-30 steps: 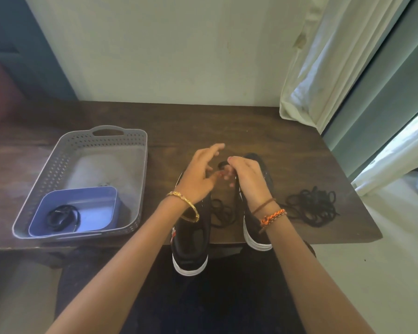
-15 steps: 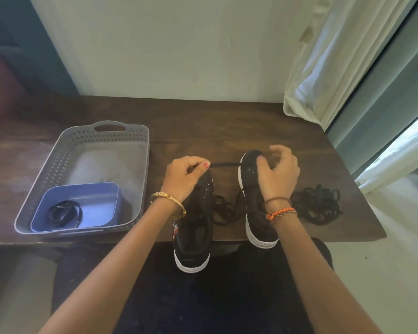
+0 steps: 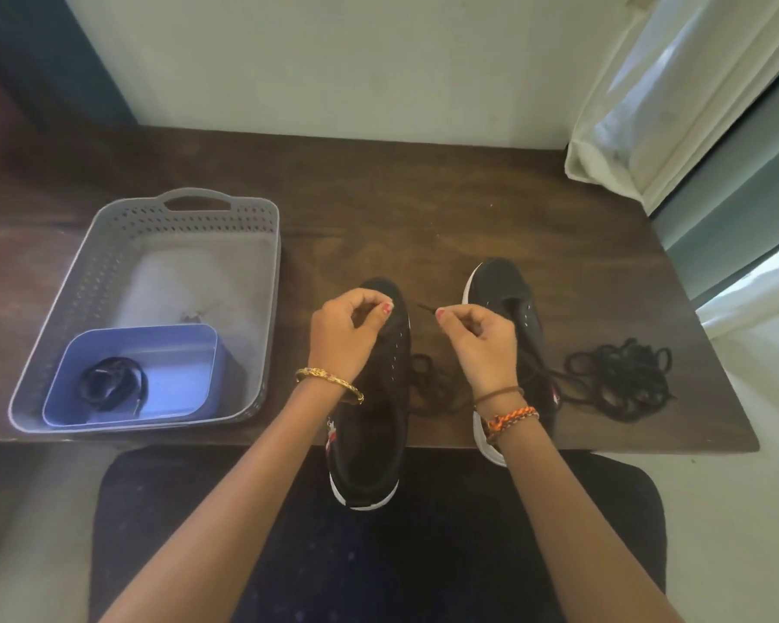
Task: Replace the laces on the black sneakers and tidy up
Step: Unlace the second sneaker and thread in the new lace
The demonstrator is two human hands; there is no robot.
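Note:
Two black sneakers with white soles lie side by side on the dark wooden table (image 3: 468,204). My left hand (image 3: 347,339) hovers over the toe of the left sneaker (image 3: 369,433), thumb and forefinger pinched together, apparently on a black lace that barely shows against the shoe. My right hand (image 3: 477,348) is beside the right sneaker (image 3: 500,281) and pinches the tip of the black lace (image 3: 426,309), which points left. Slack lace (image 3: 428,388) lies tangled between the shoes.
A heap of black laces (image 3: 621,375) lies right of the sneakers near the table's front edge. At the left stands a grey perforated basket (image 3: 262,245) holding a blue box (image 3: 199,348) with a coiled black lace (image 3: 109,384). A white curtain (image 3: 648,105) hangs at the back right.
My right hand has left the right sneaker's toe and now pinches a lace tip. The lace stretched between my hands is no longer taut. My left hand stayed over the left sneaker.

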